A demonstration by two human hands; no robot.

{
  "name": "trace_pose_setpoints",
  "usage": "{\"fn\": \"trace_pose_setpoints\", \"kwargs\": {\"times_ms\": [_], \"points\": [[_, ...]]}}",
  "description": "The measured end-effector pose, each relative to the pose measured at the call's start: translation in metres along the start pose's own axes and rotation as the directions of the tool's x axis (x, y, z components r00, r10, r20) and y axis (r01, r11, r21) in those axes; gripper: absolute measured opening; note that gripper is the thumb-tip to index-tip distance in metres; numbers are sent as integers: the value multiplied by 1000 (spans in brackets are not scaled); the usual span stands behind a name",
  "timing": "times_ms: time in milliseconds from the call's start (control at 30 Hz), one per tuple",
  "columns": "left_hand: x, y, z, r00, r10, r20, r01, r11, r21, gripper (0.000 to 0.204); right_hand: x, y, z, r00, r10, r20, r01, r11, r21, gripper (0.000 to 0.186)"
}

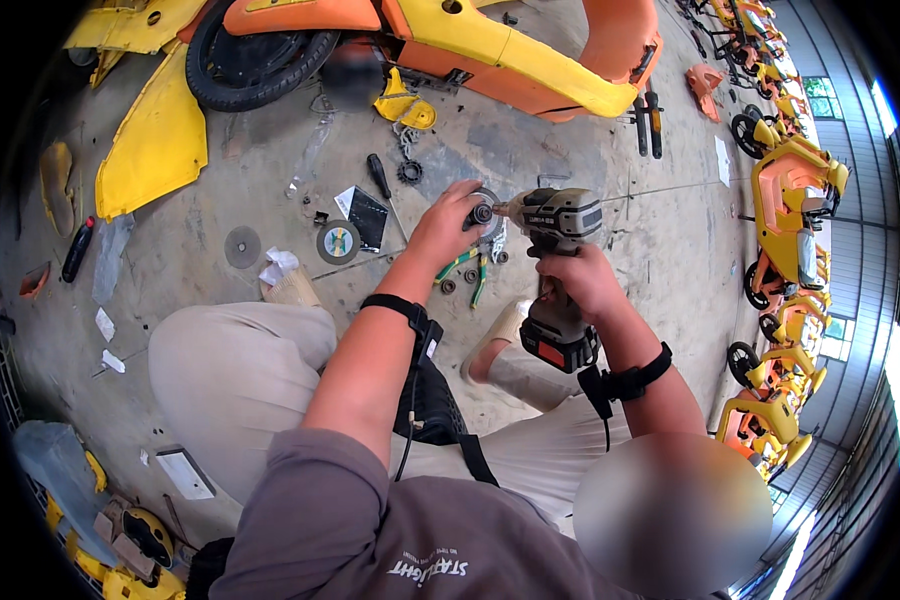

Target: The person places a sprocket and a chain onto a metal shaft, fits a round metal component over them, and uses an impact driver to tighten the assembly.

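Note:
My right hand point(582, 278) is wrapped round the handle of a grey-and-black cordless impact driver point(562, 212), its battery pack hanging below. The driver's nose points left, at or very close to a round part with a dark hub and a greyish disc point(484, 213). Closed on that part is my left hand point(446, 222), though its fingers partly hide what they grip. Pliers with green-and-yellow handles point(479, 283) and several small dark rings point(448, 287) lie on the floor just below. Left of my wrist are a screwdriver point(378, 176) and a cutting disc point(338, 242).
An orange-and-yellow scooter point(530, 62) lies on its side ahead, with its black wheel point(255, 65). A yellow panel point(150, 160), a grey disc point(242, 247) and a dark bottle point(77, 250) are at left. Scooters point(790, 210) line the right side.

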State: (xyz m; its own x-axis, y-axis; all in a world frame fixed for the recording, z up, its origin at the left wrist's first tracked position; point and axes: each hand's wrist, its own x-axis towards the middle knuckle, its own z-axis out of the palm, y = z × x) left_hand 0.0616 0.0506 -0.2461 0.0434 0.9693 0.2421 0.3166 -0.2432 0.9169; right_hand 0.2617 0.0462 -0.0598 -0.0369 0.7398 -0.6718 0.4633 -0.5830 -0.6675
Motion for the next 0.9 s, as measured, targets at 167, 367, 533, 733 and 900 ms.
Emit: {"fn": "trace_pose_setpoints", "kwargs": {"times_ms": [167,367,533,733,900], "points": [[-3,0,2,1000,6,18,-6,1000,4,45,8,0,6,998,57,10,-56,995,-77,17],[-2,-3,2,999,25,-27,-25,1000,6,45,13,4,13,999,33,-5,-34,992,-124,20],[-1,1,-4,999,-3,-33,3,1000,-17,44,16,-10,15,999,28,45,-20,982,-186,20],[0,-3,-3,998,13,-53,-14,1000,-11,44,21,-26,13,993,76,89,-49,961,-272,19],[1,0,-3,999,-16,-43,15,1000,-26,44,21,-29,13,994,82,75,-59,964,-260,18]]}}
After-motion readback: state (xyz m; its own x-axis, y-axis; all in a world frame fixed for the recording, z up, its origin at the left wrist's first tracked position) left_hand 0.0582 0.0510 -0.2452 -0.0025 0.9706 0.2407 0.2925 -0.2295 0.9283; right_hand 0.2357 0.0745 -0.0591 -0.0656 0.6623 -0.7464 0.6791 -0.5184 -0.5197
